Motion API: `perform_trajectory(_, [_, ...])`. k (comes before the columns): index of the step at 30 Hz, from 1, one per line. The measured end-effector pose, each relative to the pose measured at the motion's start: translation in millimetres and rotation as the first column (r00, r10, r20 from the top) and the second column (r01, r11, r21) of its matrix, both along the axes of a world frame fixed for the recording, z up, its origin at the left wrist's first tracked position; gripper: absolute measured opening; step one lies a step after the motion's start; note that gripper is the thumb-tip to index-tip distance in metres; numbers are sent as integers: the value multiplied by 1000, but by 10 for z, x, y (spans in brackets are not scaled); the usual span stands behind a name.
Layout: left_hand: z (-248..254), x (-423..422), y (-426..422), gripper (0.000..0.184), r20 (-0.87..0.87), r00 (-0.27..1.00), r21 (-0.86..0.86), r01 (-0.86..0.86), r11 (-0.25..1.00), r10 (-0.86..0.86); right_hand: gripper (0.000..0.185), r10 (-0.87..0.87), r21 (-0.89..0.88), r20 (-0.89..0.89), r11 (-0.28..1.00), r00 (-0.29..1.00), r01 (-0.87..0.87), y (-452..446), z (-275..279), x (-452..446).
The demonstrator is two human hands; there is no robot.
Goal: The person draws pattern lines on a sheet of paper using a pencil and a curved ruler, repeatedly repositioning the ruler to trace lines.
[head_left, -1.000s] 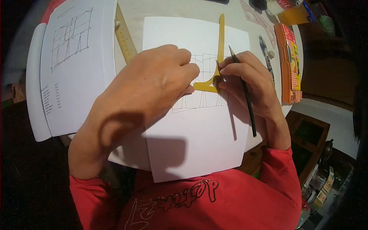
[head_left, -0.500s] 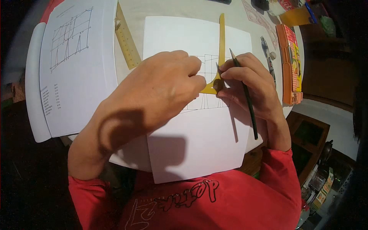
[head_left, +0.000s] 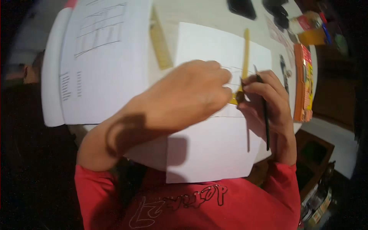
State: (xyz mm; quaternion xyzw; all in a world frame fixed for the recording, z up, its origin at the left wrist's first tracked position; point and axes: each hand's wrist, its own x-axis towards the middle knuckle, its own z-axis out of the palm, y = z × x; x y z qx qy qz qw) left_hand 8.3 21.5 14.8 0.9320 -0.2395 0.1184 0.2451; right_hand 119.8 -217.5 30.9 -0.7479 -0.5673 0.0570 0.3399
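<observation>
A white sheet of paper [head_left: 211, 149] with a thin-lined drawing lies in front of me, partly covered by my hands. Over the drawing is a yellow L-shaped ruler [head_left: 246, 50], its long arm pointing away from me. My left hand [head_left: 195, 90] is closed at the ruler's short arm, its fingertips hidden behind the knuckles. Between the fingers of my right hand [head_left: 274, 99] is a dark pencil [head_left: 265, 119], tip pointing up and away. The thumb and fingers of that hand also meet the ruler's corner.
To the left lies a large printed sheet [head_left: 107, 88] with a pattern diagram, beside a rolled paper edge [head_left: 53, 84]. A straight yellow ruler [head_left: 161, 46] rests beyond my left hand. At right are a pen [head_left: 284, 73] and an orange pencil case [head_left: 301, 88]; a black phone-like object [head_left: 242, 8] lies far back.
My view has turned, so the table and both hands appear farther right and mostly lower. The hands keep nearly the same pose on the ruler and pencil. The picture is blurrier.
</observation>
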Motion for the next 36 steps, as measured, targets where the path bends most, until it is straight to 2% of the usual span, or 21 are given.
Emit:
perform_trajectory(3, [-35,5,14,12,68,997,-9,38,999,-37,34,-27,9,-27,1000,999,27,14,-12,-46])
perform_trajectory(7, [3,-15,0,9,28,1000,49,10,999,-11,41,-83,-32,-45,996,996,81,14,-21,-65])
perform_trajectory(12, [6,-23,18,8,-1,999,28,40,999,-40,33,-50,-9,20,999,999,50,50,0,-50])
perform_trajectory(27, [18,-32,28,8,-30,999,32,25,999,-24,30,-92,-41,-14,995,996,91,43,8,-94])
perform_trajectory(32, [-24,-28,25,9,24,1000,31,18,999,-18,40,-116,-76,-27,991,993,114,-10,-33,-59])
perform_trajectory(36, [-12,-24,28,12,32,999,12,15,1000,-16,29,-35,0,21,999,999,35,41,8,-35])
